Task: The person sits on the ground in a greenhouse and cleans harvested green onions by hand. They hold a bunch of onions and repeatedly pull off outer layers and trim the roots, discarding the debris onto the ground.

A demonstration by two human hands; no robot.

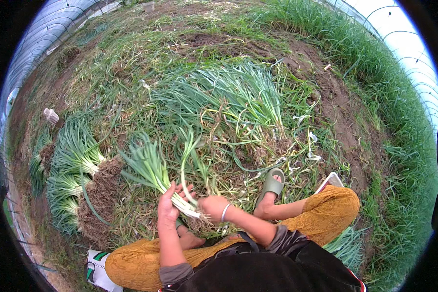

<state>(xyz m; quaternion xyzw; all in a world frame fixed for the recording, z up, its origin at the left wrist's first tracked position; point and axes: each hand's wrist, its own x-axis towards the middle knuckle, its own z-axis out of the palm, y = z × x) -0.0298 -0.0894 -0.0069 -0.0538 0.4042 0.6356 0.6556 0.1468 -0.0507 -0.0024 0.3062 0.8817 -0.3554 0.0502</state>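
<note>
My left hand [169, 206] is closed around the white stems of a bunch of green onions [155, 168], whose leaves point up and to the left. At the root end of the bunch is my right hand [213, 208], blurred, with a white band on its wrist. Its fingers seem to pinch a peeling leaf or stalk [183, 175] that curves upward; the exact grip is hard to make out. Ahead of me lies a loose pile of long green onions [233, 91], roots toward me. Tied-looking bundles [76, 146] with matted brown roots [101, 200] stand to my left.
Cut leaves and peelings [138, 211] litter the soil around my sandalled foot [273, 184]. Tall grassy plants [379, 91] grow along the right. A white-edged container [332, 179] is by my right knee, and a white bag [98, 268] is at my left knee.
</note>
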